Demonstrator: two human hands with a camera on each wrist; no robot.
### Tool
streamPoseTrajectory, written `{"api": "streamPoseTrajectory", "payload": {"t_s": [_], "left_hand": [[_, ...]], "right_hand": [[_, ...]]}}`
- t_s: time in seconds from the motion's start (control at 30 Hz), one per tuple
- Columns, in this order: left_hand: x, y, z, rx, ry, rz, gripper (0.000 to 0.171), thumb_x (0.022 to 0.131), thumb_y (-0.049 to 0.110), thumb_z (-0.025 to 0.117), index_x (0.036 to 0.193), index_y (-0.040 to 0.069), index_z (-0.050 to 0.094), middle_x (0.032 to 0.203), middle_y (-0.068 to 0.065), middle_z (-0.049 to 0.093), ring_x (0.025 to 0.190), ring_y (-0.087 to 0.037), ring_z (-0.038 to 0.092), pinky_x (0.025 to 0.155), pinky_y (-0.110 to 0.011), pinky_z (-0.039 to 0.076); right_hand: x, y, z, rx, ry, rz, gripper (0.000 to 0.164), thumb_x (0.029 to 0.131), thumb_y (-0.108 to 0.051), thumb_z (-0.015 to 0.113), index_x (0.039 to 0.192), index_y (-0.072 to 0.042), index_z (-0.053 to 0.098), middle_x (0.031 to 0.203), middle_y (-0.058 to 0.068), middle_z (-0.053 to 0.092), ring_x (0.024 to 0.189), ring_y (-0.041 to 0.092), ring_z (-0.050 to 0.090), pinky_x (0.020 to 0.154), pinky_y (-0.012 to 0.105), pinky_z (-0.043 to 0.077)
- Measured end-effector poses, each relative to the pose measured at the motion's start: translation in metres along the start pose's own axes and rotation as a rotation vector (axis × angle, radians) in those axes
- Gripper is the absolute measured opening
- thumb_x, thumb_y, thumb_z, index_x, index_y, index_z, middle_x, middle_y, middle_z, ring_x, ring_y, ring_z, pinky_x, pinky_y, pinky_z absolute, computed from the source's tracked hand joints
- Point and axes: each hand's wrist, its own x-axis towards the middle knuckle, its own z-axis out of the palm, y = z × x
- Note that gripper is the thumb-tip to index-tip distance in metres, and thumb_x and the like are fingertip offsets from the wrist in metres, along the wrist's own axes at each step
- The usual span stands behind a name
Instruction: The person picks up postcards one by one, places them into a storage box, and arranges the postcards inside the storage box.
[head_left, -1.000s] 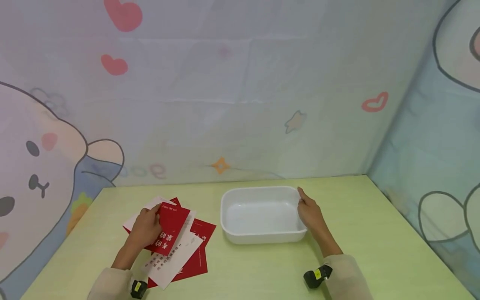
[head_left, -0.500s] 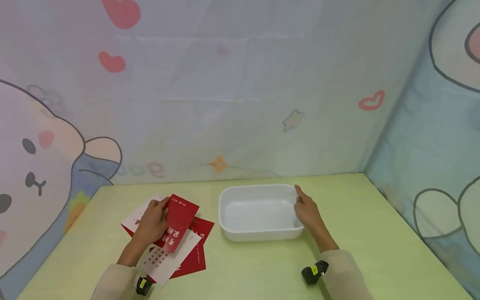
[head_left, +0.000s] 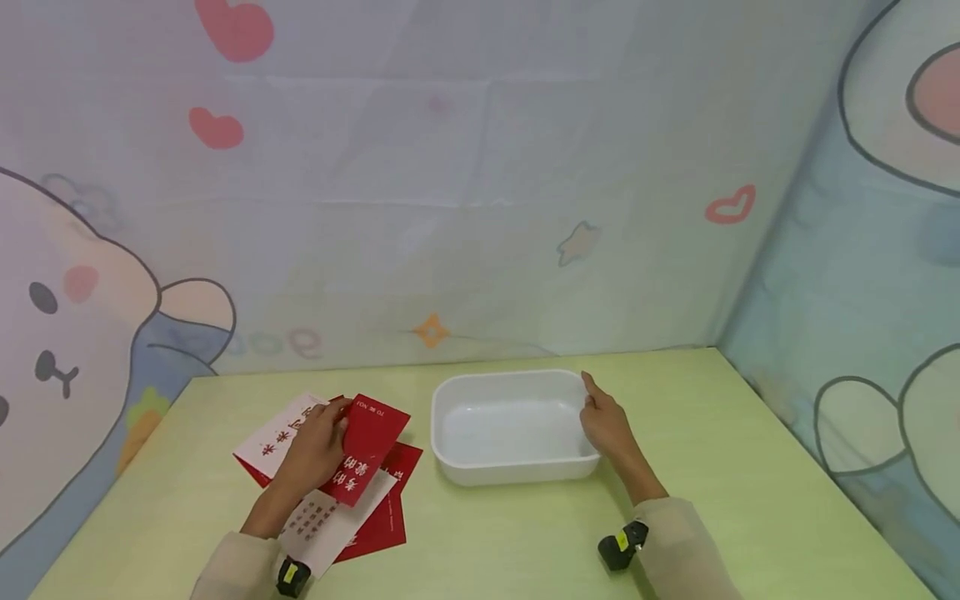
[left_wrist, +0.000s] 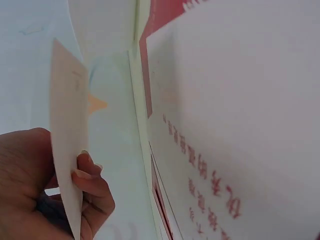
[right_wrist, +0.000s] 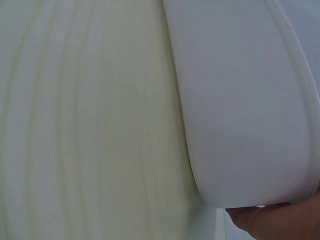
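My left hand (head_left: pixel 313 454) pinches a red card (head_left: pixel 375 437) printed with white characters, lifted over a loose pile. The left wrist view shows its pale back (left_wrist: pixel 69 130) between thumb and fingers. Beneath lie a white card with red lettering (head_left: pixel 341 529), red cards (head_left: pixel 392 523) and, farther left, another white-faced card (head_left: pixel 273 442) with a red underside. Part of the pile is hidden behind my hand. On the right, my right hand (head_left: pixel 611 425) grips the end of a white plastic tub (head_left: pixel 517 473), its thumb along the rim. Nothing lies inside the tub.
Everything rests on a pale yellow-green table (head_left: pixel 480 542). Its far edge meets a cartoon-printed cloth backdrop (head_left: pixel 390 250), and a similar cloth (head_left: pixel 847 333) stands along the right side. Black wrist cameras (head_left: pixel 624 546) sit under both sleeves.
My left hand has moved slightly to the right with the red card, uncovering more of the white-faced card at left. The right hand stays at the tub; the view has shifted a little.
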Motion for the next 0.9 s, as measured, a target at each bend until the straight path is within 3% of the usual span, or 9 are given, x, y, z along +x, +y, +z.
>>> {"api": "streamPoseTrajectory", "payload": {"t_s": [0.17,0.37,0.6,0.9], "left_hand": [[0.003,0.002,0.001,-0.013,0.014,-0.024,0.042,0.104,0.012,0.047,0.140,-0.008,0.045,0.119,-0.026,0.061,0.094,-0.029,0.059,0.073,-0.037,0.052],[0.008,0.008,0.004,-0.041,0.009,-0.073,0.041,0.104,0.019,0.050,0.137,-0.006,0.051,0.114,-0.024,0.064,0.087,-0.025,0.061,0.069,-0.033,0.053],[0.010,0.021,0.007,-0.054,0.021,-0.039,0.037,0.102,0.018,0.053,0.130,-0.006,0.056,0.100,-0.020,0.062,0.078,-0.020,0.058,0.063,-0.028,0.049],[0.016,0.034,0.007,-0.018,0.001,-0.039,0.035,0.103,0.026,0.052,0.131,0.004,0.058,0.093,-0.013,0.061,0.073,-0.017,0.056,0.060,-0.027,0.044]], "right_hand": [[-0.001,-0.001,-0.002,-0.029,0.002,-0.004,0.055,0.105,-0.015,0.020,0.159,-0.008,0.013,0.163,0.022,0.021,0.150,0.044,0.018,0.122,0.054,0.018],[-0.002,-0.001,-0.003,-0.032,-0.001,-0.003,0.055,0.105,-0.015,0.019,0.159,-0.008,0.012,0.163,0.023,0.020,0.150,0.043,0.017,0.122,0.054,0.018],[0.000,0.001,-0.001,-0.025,0.001,-0.004,0.055,0.105,-0.016,0.019,0.159,-0.009,0.012,0.163,0.022,0.020,0.151,0.043,0.017,0.122,0.054,0.018],[0.000,0.000,0.001,-0.048,0.021,0.003,0.055,0.105,-0.016,0.019,0.159,-0.008,0.014,0.161,0.023,0.023,0.150,0.043,0.019,0.122,0.054,0.019]]}}
